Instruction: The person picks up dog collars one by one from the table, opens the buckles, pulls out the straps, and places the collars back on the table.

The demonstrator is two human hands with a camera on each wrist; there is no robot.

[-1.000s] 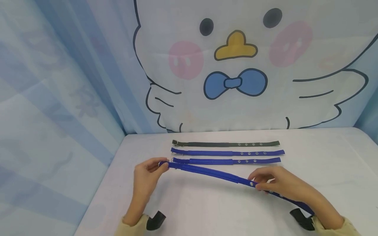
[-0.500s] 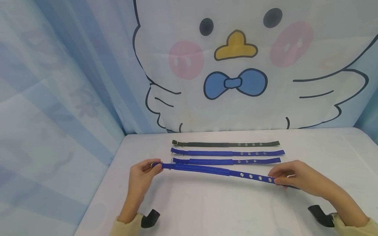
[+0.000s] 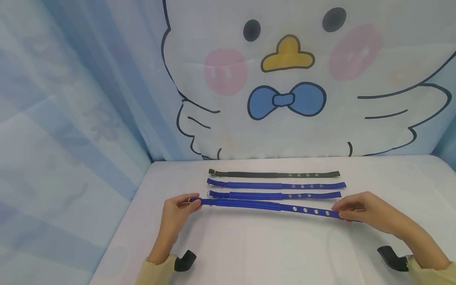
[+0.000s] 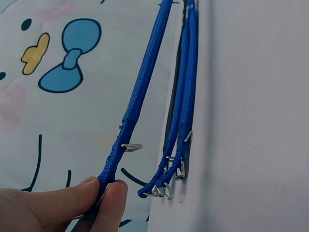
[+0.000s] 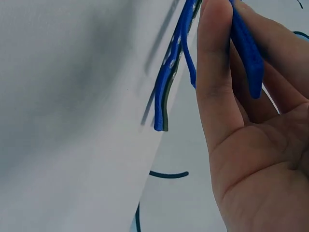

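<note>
A blue pet collar (image 3: 249,204) with a padded section and metal eyelets is stretched between both hands, raised over the table. My left hand (image 3: 178,209) pinches its buckle end between thumb and fingers; the buckle is mostly hidden there, and a metal ring (image 4: 132,147) hangs just beyond the fingertips. My right hand (image 3: 370,211) pinches the eyelet end, with the blue tip (image 5: 251,72) poking past the thumb into the palm. Right behind the held collar lies a second blue collar (image 3: 256,195), which it nearly overlaps at the left in the head view.
Farther back, another blue collar (image 3: 254,185) and a dark green collar (image 3: 253,174) lie parallel, buckles to the left. They rest on a white table (image 3: 249,253). A curtain with a cartoon bird (image 3: 285,134) hangs behind the table's back edge.
My right hand has slid along the collar toward its eyelet end, drawing it straighter and closer to level. The left hand shifted slightly left, then back right. The other collars stay put.
</note>
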